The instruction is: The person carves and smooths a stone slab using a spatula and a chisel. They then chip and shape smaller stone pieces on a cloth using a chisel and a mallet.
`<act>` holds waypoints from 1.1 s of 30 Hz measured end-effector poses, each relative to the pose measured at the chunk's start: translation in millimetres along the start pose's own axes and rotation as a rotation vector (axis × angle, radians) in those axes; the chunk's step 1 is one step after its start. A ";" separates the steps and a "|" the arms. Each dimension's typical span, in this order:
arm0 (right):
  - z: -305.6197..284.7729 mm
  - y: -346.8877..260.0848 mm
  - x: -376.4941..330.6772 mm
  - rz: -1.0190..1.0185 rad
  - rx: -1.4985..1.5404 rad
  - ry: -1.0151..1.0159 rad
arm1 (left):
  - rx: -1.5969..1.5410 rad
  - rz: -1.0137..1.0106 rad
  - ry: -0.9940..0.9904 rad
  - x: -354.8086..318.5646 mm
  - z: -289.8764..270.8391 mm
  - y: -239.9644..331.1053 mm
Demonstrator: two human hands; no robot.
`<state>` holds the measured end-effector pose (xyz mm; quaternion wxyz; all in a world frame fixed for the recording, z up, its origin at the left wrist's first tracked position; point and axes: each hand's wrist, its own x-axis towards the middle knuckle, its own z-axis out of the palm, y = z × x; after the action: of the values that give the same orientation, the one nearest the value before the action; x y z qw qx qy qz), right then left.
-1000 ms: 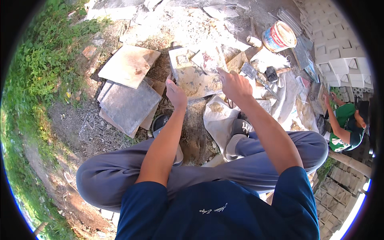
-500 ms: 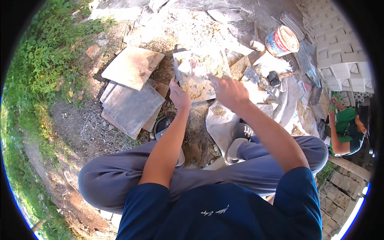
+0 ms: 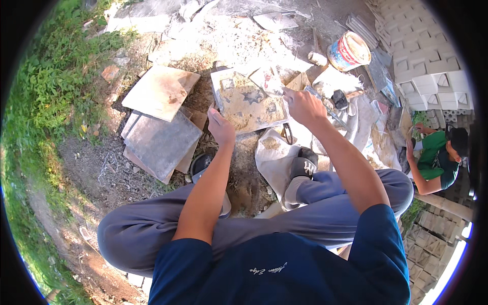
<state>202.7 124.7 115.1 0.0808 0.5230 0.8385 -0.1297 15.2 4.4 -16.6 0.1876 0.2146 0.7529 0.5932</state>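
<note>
A square tile (image 3: 235, 104) lies in front of me, crusted with tan residue and marked by dark bare patches. My left hand (image 3: 222, 127) is closed at its near left corner, fingers along the edge. In my right hand (image 3: 306, 108) is a trowel; its pale, broad blade (image 3: 266, 81) lies over the tile's far right part, washed out by glare. The fist covers most of the handle. Left of the tile, a stack has a pale tile (image 3: 160, 91) on top and a dark grey tile (image 3: 162, 136) beneath.
A paint bucket (image 3: 349, 51) stands far right, near pale stacked blocks (image 3: 432, 61). A hammer-like tool (image 3: 339, 99) lies on white sacking (image 3: 358, 119). At right, a co-worker in green (image 3: 432, 155) sits. Greenery (image 3: 56, 76) borders the left. My feet flank the ground below the tile.
The trowel has moved from over the tile's middle to its far right, uncovering dark patches. My right hand has shifted slightly right; my left stays at the tile's edge. The view has shifted slightly.
</note>
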 end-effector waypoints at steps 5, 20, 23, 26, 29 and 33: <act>21.2 12.7 -23.8 -0.023 0.030 0.095 | 0.024 0.076 0.091 7.3 0.8 -13.6; -33.0 -21.8 -16.9 -0.042 -0.108 -0.015 | 0.114 0.018 0.012 0.8 0.4 -7.0; -15.0 -43.4 -15.3 -0.052 -0.043 -0.038 | 0.046 0.007 0.050 -0.2 1.7 0.1; -7.7 -32.1 -13.2 -0.041 0.066 -0.091 | 0.042 0.001 0.084 -0.7 1.8 3.4; -33.9 -35.1 -10.4 -0.056 -0.030 -0.201 | 0.040 -0.070 -0.001 3.4 -2.6 5.2; -36.5 -61.0 -9.2 -0.061 0.018 -0.137 | 0.042 -0.100 -0.031 -1.1 -0.7 4.3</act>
<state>152.0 102.2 160.4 0.1294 0.4877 0.8454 -0.1753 16.2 4.1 -12.2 0.2241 0.1899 0.7720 0.5637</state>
